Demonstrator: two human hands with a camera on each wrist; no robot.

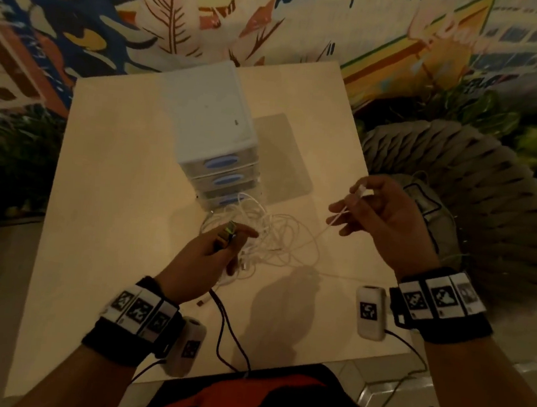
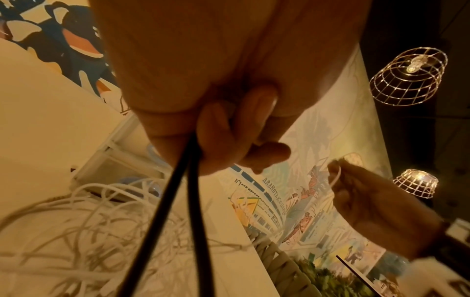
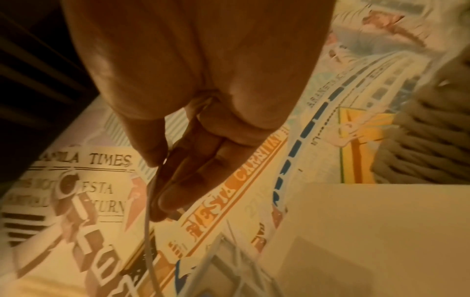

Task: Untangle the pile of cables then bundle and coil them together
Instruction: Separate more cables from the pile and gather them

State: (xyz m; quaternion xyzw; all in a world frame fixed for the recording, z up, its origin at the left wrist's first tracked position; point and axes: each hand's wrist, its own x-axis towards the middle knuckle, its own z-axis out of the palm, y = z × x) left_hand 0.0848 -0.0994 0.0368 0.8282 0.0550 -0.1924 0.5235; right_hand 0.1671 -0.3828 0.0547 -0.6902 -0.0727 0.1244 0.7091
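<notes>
Left hand [image 1: 205, 259]: fingers curled around a doubled black cable [image 2: 175, 191]. Right hand [image 1: 386, 213]: fingers pinch a thin white cable [image 1: 341, 214] raised from the tangled white cable pile [image 1: 258, 235] on the pale desk [image 1: 117, 174].

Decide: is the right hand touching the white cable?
Touching. In the head view the right hand pinches the white cable near its plug; the right wrist view shows the cable running along its fingers.

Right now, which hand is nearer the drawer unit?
Left. The left hand holds a black cable just in front of the drawer unit; the right hand is off to its right, pinching a white cable.
</notes>
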